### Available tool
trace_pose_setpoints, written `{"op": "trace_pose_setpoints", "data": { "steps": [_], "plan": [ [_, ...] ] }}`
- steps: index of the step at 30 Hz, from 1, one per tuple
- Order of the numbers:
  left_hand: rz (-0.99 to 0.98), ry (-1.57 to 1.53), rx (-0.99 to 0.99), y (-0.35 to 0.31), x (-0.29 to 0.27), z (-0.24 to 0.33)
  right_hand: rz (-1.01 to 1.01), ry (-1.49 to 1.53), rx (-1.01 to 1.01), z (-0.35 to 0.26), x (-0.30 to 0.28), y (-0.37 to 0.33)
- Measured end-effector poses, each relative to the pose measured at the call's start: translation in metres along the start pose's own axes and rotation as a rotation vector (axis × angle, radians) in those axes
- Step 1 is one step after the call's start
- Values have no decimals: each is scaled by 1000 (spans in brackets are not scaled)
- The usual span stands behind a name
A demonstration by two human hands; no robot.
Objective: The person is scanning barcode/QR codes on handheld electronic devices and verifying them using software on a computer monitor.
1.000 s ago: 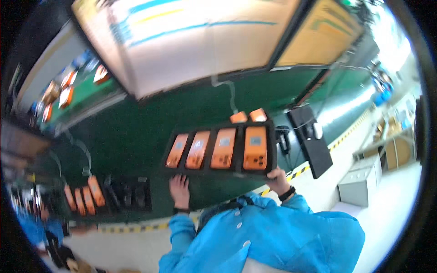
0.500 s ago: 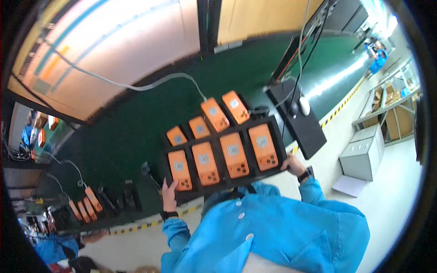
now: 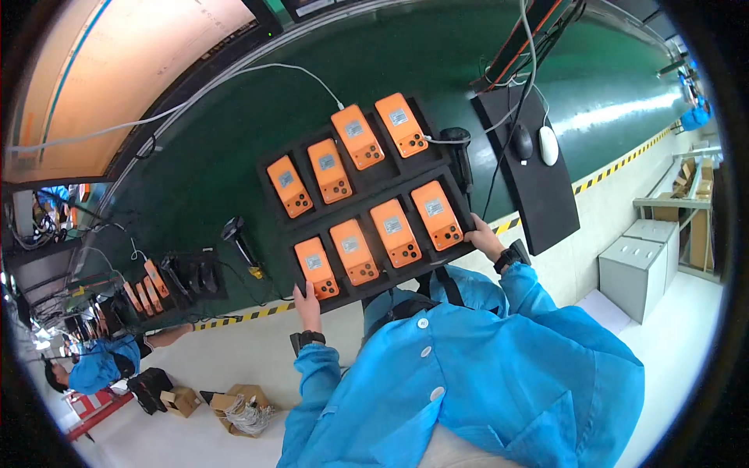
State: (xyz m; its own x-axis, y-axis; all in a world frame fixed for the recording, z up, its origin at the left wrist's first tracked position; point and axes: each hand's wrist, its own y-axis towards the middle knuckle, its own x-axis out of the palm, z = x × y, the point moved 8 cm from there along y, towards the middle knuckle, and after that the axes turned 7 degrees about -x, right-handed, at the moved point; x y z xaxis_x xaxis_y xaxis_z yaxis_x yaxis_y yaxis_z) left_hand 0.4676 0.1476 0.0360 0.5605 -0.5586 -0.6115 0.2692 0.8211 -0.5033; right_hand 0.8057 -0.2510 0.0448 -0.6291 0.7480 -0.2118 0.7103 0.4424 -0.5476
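Note:
My left hand (image 3: 308, 306) grips the lower left corner of a black tray (image 3: 390, 278), fingers closed over its rim. At the opposite side, my right hand (image 3: 485, 238) holds the right edge. Orange phones lie camera side up in this tray, each with a pale label, among them a leftmost phone (image 3: 316, 268) and a rightmost phone (image 3: 438, 216). Just beyond it, a second black tray (image 3: 261, 175) carries more orange phones. White cables plug into two of those, a middle phone (image 3: 358, 137) and a right-hand phone (image 3: 402, 125).
Both trays are over a green-topped bench (image 3: 195, 187). A handheld scanner (image 3: 243, 243) is to the left, another scanner (image 3: 459, 156) to the right. Beside that, a black mat (image 3: 538, 210) bears a black mouse (image 3: 522, 143) and a white mouse (image 3: 548, 146). A co-worker (image 3: 101, 363) is at far left.
The held tray has drawn back from the far tray, whose two left phones now show whole instead of partly covered. The head view has shifted too. Both hands keep their hold.

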Motion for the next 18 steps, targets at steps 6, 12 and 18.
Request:
{"op": "trace_pose_setpoints", "data": {
  "steps": [6, 12, 18],
  "plan": [
    [17, 137, 11, 12, 13, 26, 100, -308, -50, 5, -1, 16],
    [38, 480, -62, -4, 51, 69, 111, -443, -358, -59, -13, 15],
    [59, 507, -11, 5, 31, 50, -118, 697, -375, -152, -105, -8]
  ]
}}
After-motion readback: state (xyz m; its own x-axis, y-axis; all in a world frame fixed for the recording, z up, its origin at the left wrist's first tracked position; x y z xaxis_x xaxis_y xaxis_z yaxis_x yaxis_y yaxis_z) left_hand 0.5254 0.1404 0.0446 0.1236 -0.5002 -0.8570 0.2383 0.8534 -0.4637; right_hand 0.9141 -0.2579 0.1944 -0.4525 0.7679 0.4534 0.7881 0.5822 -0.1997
